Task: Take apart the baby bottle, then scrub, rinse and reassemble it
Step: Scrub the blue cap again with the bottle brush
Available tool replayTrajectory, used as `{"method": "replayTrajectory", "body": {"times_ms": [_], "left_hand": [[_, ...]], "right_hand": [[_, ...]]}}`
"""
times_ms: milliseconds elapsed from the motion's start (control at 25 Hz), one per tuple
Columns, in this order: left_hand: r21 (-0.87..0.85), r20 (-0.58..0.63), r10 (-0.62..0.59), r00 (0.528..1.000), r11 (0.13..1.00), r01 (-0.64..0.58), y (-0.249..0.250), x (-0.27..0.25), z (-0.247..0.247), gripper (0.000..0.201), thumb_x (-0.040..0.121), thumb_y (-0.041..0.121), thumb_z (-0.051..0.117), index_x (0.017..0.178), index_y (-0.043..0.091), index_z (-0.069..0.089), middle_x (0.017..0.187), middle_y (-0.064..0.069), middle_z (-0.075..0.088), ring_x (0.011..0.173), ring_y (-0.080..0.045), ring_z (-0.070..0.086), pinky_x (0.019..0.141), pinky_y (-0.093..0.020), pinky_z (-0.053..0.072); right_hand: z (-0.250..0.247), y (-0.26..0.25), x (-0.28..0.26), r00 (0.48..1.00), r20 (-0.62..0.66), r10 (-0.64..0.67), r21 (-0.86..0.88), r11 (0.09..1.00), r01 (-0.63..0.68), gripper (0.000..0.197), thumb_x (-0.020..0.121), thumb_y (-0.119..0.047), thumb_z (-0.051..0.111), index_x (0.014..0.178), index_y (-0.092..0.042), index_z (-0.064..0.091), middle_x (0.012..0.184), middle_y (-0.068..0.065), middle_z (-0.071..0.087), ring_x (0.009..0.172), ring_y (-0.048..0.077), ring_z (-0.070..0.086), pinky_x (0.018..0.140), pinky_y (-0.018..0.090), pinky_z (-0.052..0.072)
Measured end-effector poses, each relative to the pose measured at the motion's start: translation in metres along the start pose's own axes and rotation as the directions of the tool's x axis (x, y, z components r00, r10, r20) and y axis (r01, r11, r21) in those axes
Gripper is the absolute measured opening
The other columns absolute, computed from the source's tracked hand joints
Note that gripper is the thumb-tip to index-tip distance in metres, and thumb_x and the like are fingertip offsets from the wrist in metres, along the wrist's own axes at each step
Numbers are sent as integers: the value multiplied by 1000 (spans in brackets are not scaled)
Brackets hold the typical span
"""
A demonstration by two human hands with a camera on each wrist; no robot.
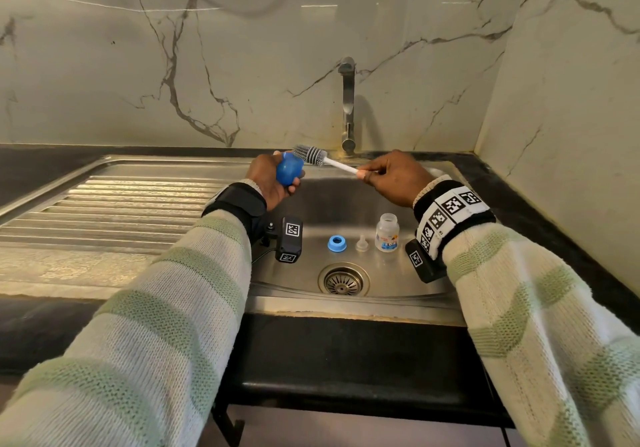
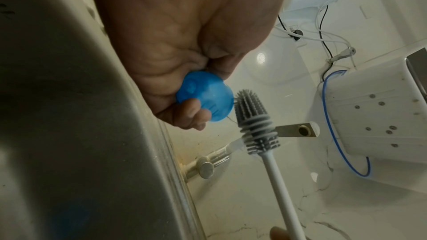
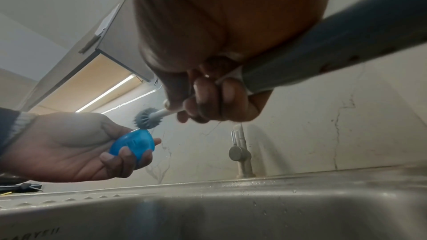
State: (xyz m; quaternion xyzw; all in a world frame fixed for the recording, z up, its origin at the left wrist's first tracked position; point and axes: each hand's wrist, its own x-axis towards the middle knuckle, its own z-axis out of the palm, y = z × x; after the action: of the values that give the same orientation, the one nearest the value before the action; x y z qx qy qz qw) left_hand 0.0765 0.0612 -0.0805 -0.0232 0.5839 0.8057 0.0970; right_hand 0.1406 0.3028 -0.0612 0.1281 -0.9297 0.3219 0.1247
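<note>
- My left hand (image 1: 268, 178) curls its fingers and thumb round the blue bottle cap (image 1: 288, 173), held above the sink (image 1: 346, 201).
- My right hand (image 1: 394, 178) pinches the white handle of the bottle brush (image 1: 323, 159); its grey bristle head sits just beside the cap's rim.
- Below my hands, on the sink floor, the blue collar ring (image 1: 337, 243), the clear teat (image 1: 362, 242) and the upright open bottle (image 1: 387, 233) stand in a row, near the drain (image 1: 343, 279).
- The tap (image 1: 348, 105) rises beyond my right hand.
</note>
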Motion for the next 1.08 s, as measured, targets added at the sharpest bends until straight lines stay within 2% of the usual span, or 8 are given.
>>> {"method": "replayTrajectory", "body": {"times_ms": [120,240,440,520,640,760,960,1080], "left_hand": [[-11,-1,8,1000,1000,-8,0,0,0,38,105,37,27,113,9,52,88,-12,59,58,-17,49,44,-21,39],[13,4,1,1000,1000,-1,-1,0,1,39,105,39,31,111,7,51,85,-12,58,59,-16,49,46,-23,41],[3,-17,22,1000,1000,-22,-2,0,-1,41,105,38,32,121,5,51,91,-13,59,65,-18,51,53,-25,43],[-16,-6,23,1000,1000,-23,-2,2,1,41,106,37,31,121,4,50,93,-14,58,67,-19,53,53,-26,46],[-58,-45,31,999,998,-33,-2,3,2,39,106,34,34,127,4,47,102,-15,58,76,-23,58,58,-31,51],[-15,-33,25,999,1000,-26,-2,2,2,43,107,35,28,135,7,43,94,-15,58,66,-21,55,50,-24,47],[-43,-46,26,999,999,-28,0,1,4,38,107,37,28,119,13,54,97,-9,59,71,-19,55,58,-28,45],[21,-10,10,1000,1000,-10,0,-1,6,45,106,45,25,110,9,53,83,-9,56,59,-16,48,48,-23,38]], "right_hand": [[2,-3,1,997,70,-11,22,1000,9,25,93,-29,65,113,-17,73,77,-15,64,67,3,54,62,18,41],[2,-1,1,1000,-14,2,19,1000,-2,27,94,-30,63,115,-16,72,81,-9,66,68,6,55,60,18,42],[1,-2,0,1000,23,-7,25,1000,7,26,94,-28,64,115,-16,72,92,-4,71,72,4,56,65,20,44],[0,-2,0,1000,-6,11,23,1000,-11,27,93,-29,64,115,-16,72,84,-6,69,68,8,56,62,21,45],[2,-4,-1,993,119,5,23,1000,-8,25,92,-28,66,112,-17,74,85,-6,71,68,6,56,62,19,45],[2,-5,0,1000,-8,-22,-5,1000,22,26,94,-30,63,113,-16,73,76,-13,63,68,5,54,60,18,40],[4,-4,-3,989,144,-17,13,1000,15,24,92,-29,66,112,-16,74,78,-11,67,71,10,58,65,22,46],[2,-4,0,1000,0,-20,-3,1000,20,26,94,-31,63,113,-16,73,81,-5,67,70,12,56,63,25,45]]}}
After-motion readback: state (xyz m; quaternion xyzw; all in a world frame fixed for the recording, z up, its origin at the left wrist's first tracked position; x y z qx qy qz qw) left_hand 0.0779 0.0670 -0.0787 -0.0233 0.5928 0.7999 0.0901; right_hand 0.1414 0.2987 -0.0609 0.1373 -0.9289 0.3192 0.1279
